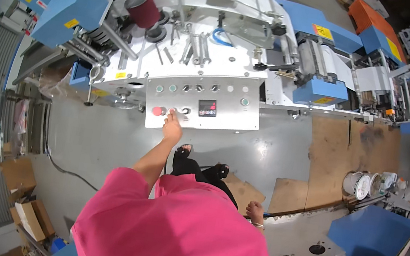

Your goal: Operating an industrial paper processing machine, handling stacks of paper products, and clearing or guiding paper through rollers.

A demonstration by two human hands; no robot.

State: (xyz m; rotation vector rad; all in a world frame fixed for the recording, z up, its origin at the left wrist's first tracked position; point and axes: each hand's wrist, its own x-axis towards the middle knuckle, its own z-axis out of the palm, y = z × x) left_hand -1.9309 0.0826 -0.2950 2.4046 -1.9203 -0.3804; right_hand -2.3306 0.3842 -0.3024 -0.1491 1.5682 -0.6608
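My left hand [173,127] reaches to the lower left of a metal control panel [225,127], its fingertips on a small control beside a red push button [157,111]. Its fingers are stretched out and hold nothing; the control under them is mostly covered. Just right of the fingertips is a black knob [186,111], then a small display [208,107] with lit red digits. Green buttons [172,88] and black rotary switches [199,88] line the upper part. Down at my right side hangs my right hand [256,212], fingers curled in, away from the panel.
Behind the panel, wrenches [200,48] and a dark red roll [143,10] lie on the white machine bed. Blue machine housings [82,6] rise on the left. Cardboard sheets [325,163] cover floor at right, near white buckets [357,184]. A cable [62,168] runs along the left floor.
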